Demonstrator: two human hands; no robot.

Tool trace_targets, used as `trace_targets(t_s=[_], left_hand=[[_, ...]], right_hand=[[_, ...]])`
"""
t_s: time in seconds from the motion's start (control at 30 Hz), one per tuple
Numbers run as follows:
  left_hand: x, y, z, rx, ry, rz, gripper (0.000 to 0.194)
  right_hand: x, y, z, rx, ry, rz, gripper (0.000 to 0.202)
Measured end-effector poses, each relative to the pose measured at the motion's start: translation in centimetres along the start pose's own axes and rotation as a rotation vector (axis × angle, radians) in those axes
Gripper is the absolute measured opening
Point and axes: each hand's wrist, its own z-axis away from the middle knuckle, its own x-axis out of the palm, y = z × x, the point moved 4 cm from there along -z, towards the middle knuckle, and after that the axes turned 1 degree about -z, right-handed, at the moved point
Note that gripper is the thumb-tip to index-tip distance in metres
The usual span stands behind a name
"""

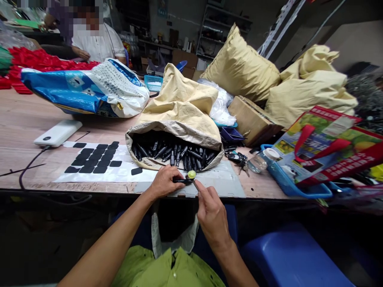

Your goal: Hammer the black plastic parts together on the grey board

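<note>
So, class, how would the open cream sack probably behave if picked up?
The cream sack would probably sag, since its cloth lies in loose folds. It may feel heavy, with many black parts inside. Some could slide out, as its mouth gapes open.

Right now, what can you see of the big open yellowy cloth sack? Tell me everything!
The big pale-yellow cloth sack lies on the wooden table, wrinkled and slumped, its back bunched up. Its wide mouth opens towards you, with a crinkled greyish rim. Many shiny black tube-shaped parts lie inside. Your left hand is near its front edge; I can't tell if they touch.
</note>
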Motion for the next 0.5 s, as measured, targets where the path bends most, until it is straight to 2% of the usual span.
trace_targets(t_s=[0.07,0.23,0.3,0.43,0.5], left_hand=[[0.1,0.0,0.0,-0.007,-0.006,-0.004,0.015],[0.0,0.1,0.0,-0.018,0.000,-0.002,0.015],[-0.1,0.1,0.0,-0.018,-0.003,-0.011,0.014],[-0.3,0.4,0.1,-0.005,-0.008,-0.008,0.013],[-0.3,0.4,0.2,-0.001,-0.010,-0.007,0.013]], right_hand=[[-0.4,0.2,0.1,0.012,0.032,-0.002,0.047],[-0.4,0.6,0.4,0.037,-0.012,0.014,0.046],[-1.2,1.3,0.3,0.064,0.049,-0.001,0.044],[-4.1,4.8,-0.6,0.230,0.235,0.112,0.040],[-5.3,7.3,-1.3,0.367,0.245,0.233,0.039]])
